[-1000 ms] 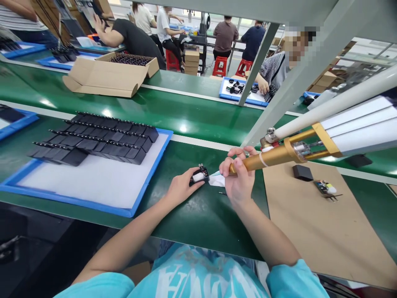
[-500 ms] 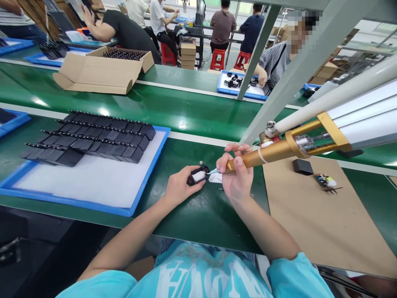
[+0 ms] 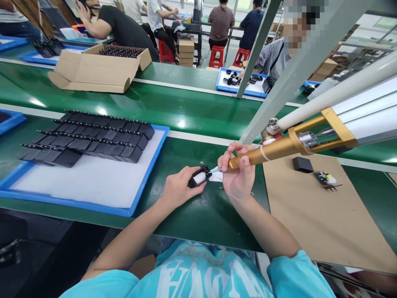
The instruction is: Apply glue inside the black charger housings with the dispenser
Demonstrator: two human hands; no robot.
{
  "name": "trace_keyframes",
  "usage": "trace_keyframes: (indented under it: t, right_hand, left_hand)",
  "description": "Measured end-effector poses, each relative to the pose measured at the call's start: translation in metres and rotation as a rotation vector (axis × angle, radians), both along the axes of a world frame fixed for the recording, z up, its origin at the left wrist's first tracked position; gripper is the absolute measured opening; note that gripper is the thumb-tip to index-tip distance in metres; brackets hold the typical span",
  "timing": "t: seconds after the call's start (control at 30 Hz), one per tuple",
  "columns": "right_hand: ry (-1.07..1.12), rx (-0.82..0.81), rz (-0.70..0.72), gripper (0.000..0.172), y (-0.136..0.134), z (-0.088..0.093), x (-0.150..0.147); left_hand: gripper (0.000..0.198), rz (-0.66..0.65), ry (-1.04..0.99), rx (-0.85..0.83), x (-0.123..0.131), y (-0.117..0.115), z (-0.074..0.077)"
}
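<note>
Between thumb and fingers, my left hand grips a small black plastic housing with a white insert showing in its open side. My right hand is closed around the gold barrel of a dispensing gun, some of its fingers raised. The gun's pale blue nozzle points left, its tip at the housing's right end; whether it touches cannot be made out. Just under the nozzle, a white scrap lies on the green bench.
To the left, a blue tray carries rows of black housings. Cardboard on the right bears a black box and a circuit board. A grey post slants behind the gun. Across the bench, a co-worker sits by another tray.
The housing has turned slightly in my left hand. The nozzle stays at its right end, and my right hand has shifted slightly rightward with the gun. The co-worker's hand across the bench has moved left.
</note>
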State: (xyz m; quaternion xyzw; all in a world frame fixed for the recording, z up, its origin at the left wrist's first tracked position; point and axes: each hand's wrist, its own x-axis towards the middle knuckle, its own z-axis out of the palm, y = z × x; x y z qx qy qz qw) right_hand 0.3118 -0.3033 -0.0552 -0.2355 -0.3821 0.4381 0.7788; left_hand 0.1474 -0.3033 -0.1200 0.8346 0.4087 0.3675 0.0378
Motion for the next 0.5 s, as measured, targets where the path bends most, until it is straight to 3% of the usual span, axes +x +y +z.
trace_keyframes:
  t: [0.5]
  right_hand:
    - [-0.016,-0.018,0.057,0.037,-0.0047,0.0017,-0.0038]
  left_hand:
    - [0.036,0.024,0.011,-0.082,0.0076,0.0014,-0.0079]
